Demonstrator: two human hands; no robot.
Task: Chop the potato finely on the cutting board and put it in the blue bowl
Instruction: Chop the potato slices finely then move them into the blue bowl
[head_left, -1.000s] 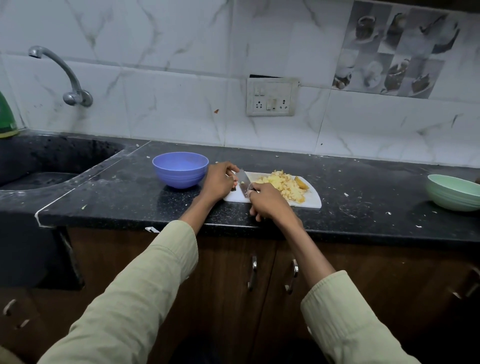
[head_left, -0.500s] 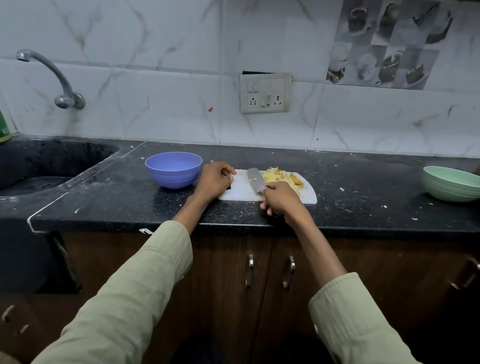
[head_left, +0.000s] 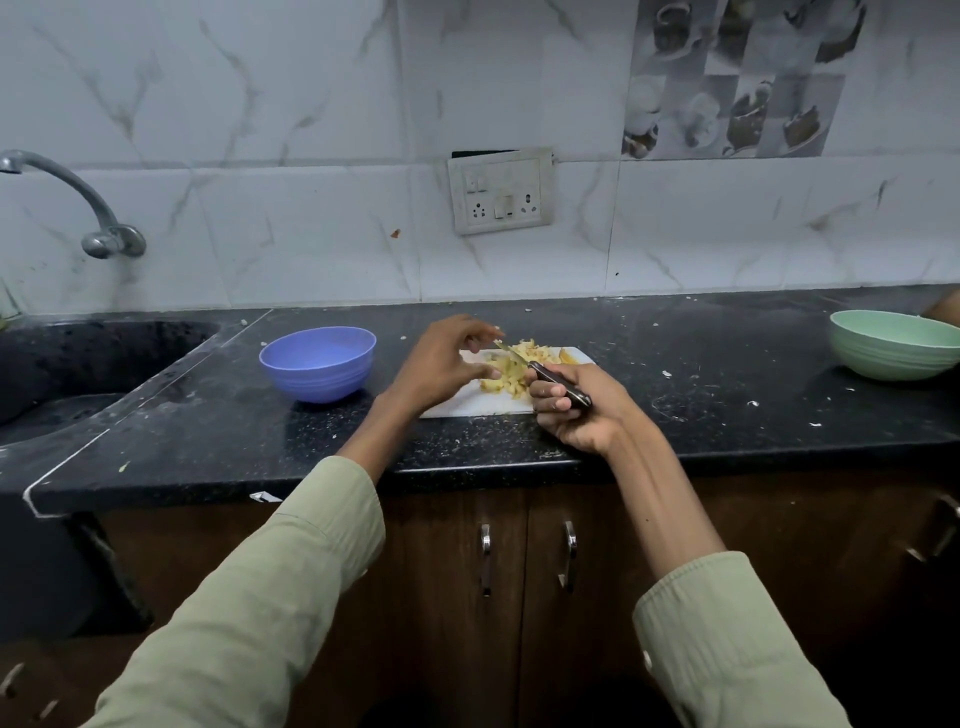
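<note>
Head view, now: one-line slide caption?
Right hand grips knife over chopped potato on cutting board; left hand open beside blue bowl.

— What colours are on the tabletop (head_left: 675, 358)?
— It's black with pale speckles. The bowl (head_left: 318, 364) at nine o'clock of the white cutting board (head_left: 467, 400) is blue; the one (head_left: 891, 344) at three o'clock is mint green. The chopped potato (head_left: 511, 371) is yellow.
— And behind?
— White wall tiles (head_left: 311, 104) with grey marble veining; sleeves (head_left: 249, 603) are pale olive.
</note>
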